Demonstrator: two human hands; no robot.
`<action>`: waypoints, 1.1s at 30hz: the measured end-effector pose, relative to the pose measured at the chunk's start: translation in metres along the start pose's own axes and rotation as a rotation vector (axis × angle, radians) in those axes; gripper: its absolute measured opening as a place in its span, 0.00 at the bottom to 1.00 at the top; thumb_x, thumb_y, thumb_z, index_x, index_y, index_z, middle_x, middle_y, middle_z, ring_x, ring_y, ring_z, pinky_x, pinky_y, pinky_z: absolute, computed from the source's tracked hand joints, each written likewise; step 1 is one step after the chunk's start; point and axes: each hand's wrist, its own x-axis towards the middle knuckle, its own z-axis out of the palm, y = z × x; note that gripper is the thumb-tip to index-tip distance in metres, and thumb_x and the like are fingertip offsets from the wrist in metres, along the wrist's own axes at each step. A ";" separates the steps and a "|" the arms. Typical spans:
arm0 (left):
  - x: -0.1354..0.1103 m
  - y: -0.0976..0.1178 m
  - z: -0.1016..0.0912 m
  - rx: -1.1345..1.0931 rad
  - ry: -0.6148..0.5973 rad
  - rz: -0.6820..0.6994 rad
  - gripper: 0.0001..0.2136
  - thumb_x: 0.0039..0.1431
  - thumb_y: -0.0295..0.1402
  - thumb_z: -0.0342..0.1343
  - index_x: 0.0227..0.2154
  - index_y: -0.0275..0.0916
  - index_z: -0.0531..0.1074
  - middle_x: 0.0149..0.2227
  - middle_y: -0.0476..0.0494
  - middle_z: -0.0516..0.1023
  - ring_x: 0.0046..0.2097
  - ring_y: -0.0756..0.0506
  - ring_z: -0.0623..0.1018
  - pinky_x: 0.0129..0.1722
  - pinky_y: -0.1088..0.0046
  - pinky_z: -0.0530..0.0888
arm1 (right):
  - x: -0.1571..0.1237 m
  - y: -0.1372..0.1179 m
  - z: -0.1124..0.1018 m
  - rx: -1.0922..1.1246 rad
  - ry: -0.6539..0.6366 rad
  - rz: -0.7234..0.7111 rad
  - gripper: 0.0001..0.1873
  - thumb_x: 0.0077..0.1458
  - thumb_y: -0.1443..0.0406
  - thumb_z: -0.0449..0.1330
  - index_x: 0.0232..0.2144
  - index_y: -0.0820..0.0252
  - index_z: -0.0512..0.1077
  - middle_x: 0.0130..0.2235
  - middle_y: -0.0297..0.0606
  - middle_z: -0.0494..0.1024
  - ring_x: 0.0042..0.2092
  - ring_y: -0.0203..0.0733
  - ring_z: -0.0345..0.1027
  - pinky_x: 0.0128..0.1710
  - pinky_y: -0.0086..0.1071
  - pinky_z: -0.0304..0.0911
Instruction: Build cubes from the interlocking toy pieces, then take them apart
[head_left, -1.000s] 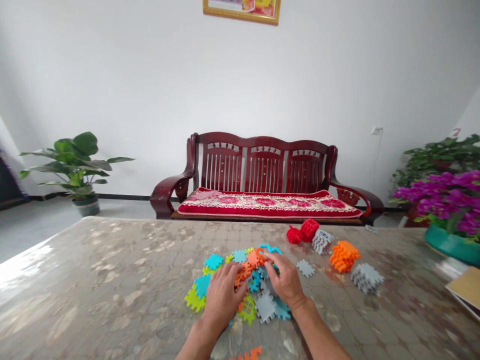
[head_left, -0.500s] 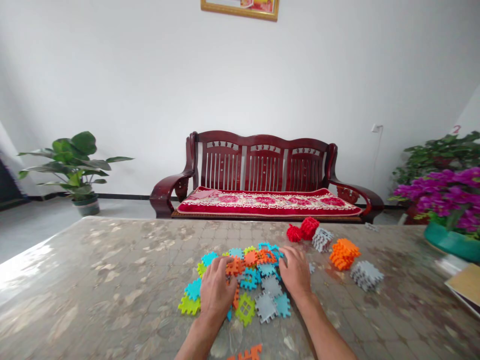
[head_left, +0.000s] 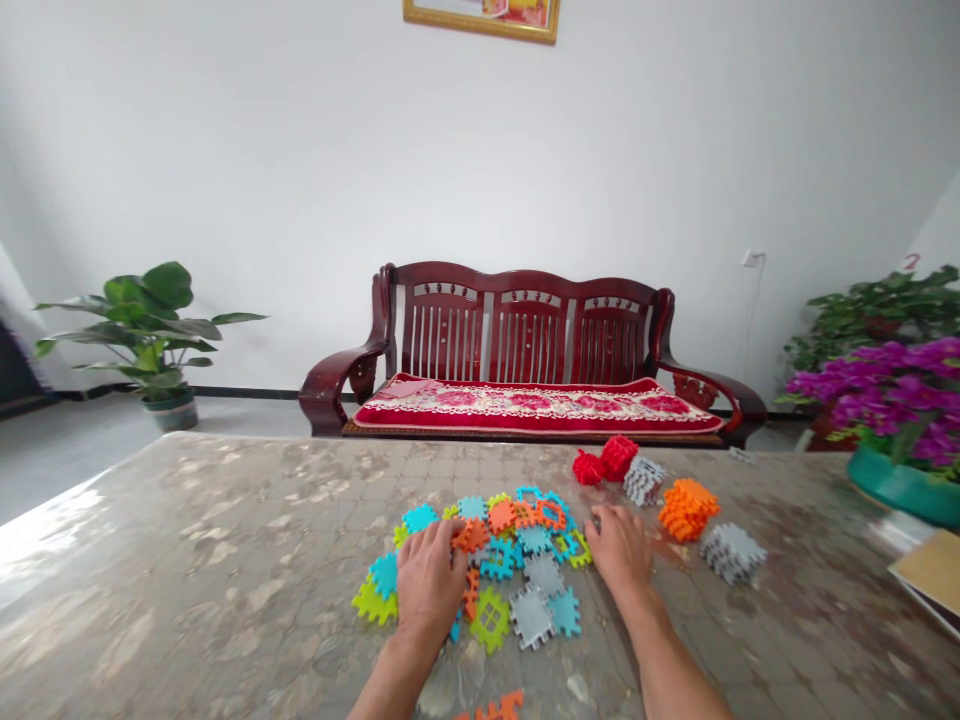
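Note:
Interlocking plastic puzzle tiles with notched edges lie in a loose, overlapping pile on the table. My left hand [head_left: 431, 572] rests over the pile's left side, palm down, its fingertips by an orange tile [head_left: 471, 536] and covering part of the tiles beneath. Blue tiles [head_left: 385, 574] and a lime green tile [head_left: 375, 602] show left of it. Just off the pile's right edge is my right hand [head_left: 621, 545], fingers apart and holding nothing, near a green tile [head_left: 580, 549]. Towards me lie a green window tile [head_left: 491, 620] and a grey tile [head_left: 532, 617].
Stacks of red tiles [head_left: 619, 458], grey tiles [head_left: 733, 553] and orange tiles [head_left: 688, 509] stand to the right. An orange piece [head_left: 501, 705] lies at the near edge. Purple flowers in a teal pot [head_left: 900, 487] stand far right. Beyond the table is a wooden bench [head_left: 525, 320].
My right hand has moved right, off the pile, uncovering green and orange tiles at its right edge. My left hand has shifted slightly left and down over the tiles.

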 end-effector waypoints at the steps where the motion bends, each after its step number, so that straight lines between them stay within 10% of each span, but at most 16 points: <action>1: 0.000 0.000 0.000 0.004 -0.014 0.007 0.13 0.56 0.26 0.49 0.41 0.45 0.74 0.43 0.47 0.78 0.48 0.43 0.74 0.52 0.62 0.65 | 0.000 0.000 0.001 0.013 0.003 -0.007 0.14 0.57 0.63 0.55 0.43 0.54 0.77 0.47 0.43 0.77 0.47 0.51 0.69 0.45 0.40 0.61; 14: -0.003 0.006 -0.002 -0.180 0.012 0.235 0.08 0.59 0.30 0.51 0.37 0.45 0.74 0.43 0.46 0.79 0.47 0.43 0.75 0.49 0.65 0.68 | 0.005 0.001 0.017 0.342 0.044 -0.076 0.17 0.59 0.65 0.48 0.41 0.56 0.76 0.44 0.37 0.80 0.46 0.42 0.73 0.44 0.31 0.62; 23: -0.017 0.031 -0.016 -0.439 -0.366 0.344 0.08 0.58 0.30 0.50 0.31 0.42 0.75 0.31 0.51 0.78 0.33 0.51 0.74 0.35 0.78 0.68 | 0.002 -0.003 0.012 0.344 -0.034 -0.116 0.19 0.61 0.60 0.45 0.39 0.52 0.76 0.40 0.36 0.81 0.40 0.41 0.74 0.36 0.29 0.60; 33: -0.034 0.057 -0.025 -0.303 -0.657 0.616 0.25 0.40 0.47 0.68 0.43 0.47 0.73 0.44 0.49 0.74 0.46 0.43 0.73 0.48 0.68 0.69 | 0.007 -0.001 0.011 0.407 -0.084 -0.083 0.18 0.59 0.60 0.47 0.39 0.52 0.77 0.40 0.36 0.81 0.42 0.42 0.73 0.36 0.29 0.59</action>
